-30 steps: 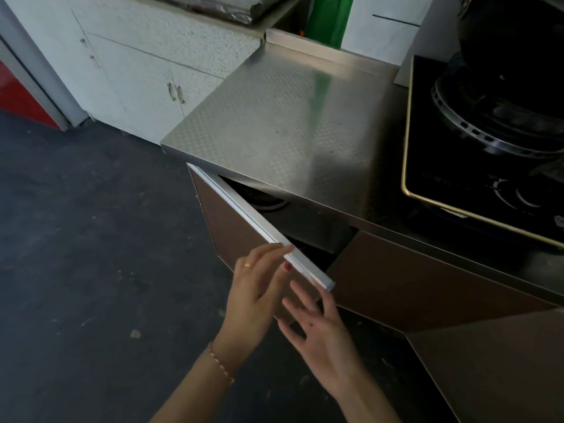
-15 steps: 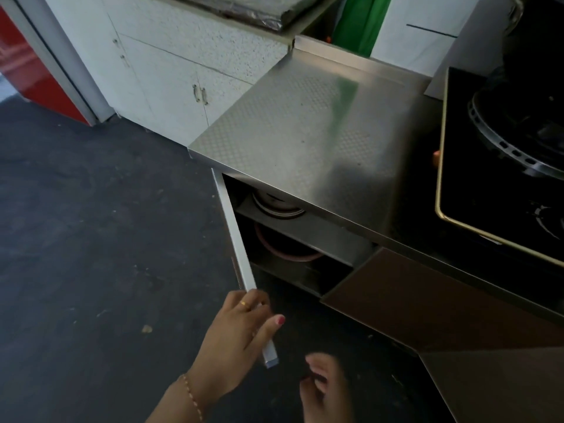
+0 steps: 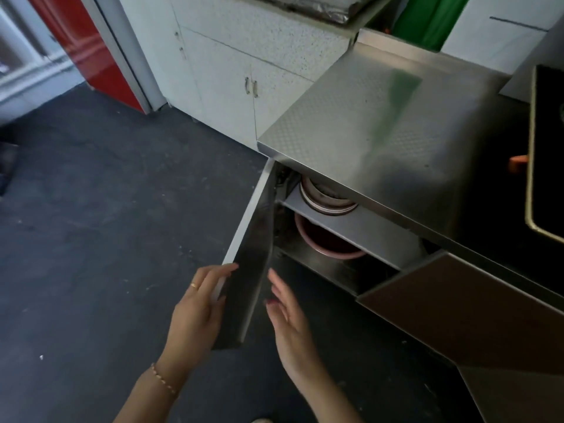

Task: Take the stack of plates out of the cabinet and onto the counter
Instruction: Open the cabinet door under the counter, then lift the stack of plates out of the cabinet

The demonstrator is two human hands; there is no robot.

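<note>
A stack of pale plates [image 3: 325,199] rests on the upper shelf inside the open cabinet, partly hidden under the steel counter [image 3: 381,123]. The cabinet door [image 3: 250,270] is swung wide toward me. My left hand [image 3: 198,309] lies against the door's outer edge, fingers spread along it and not clearly gripping. My right hand [image 3: 287,309] hovers open just inside the door, in front of the cabinet opening, holding nothing. Both hands are well below and in front of the plates.
A pink bowl [image 3: 326,239] sits on the lower shelf. A second brown door [image 3: 457,303] stands closed to the right. A black stove [image 3: 546,154] occupies the counter's right part. White cabinets [image 3: 244,71] stand behind, with dark floor to the left.
The door has swung further open, showing its dark inner face. My left hand loosened on its edge. My right hand rose into view beside the door.
</note>
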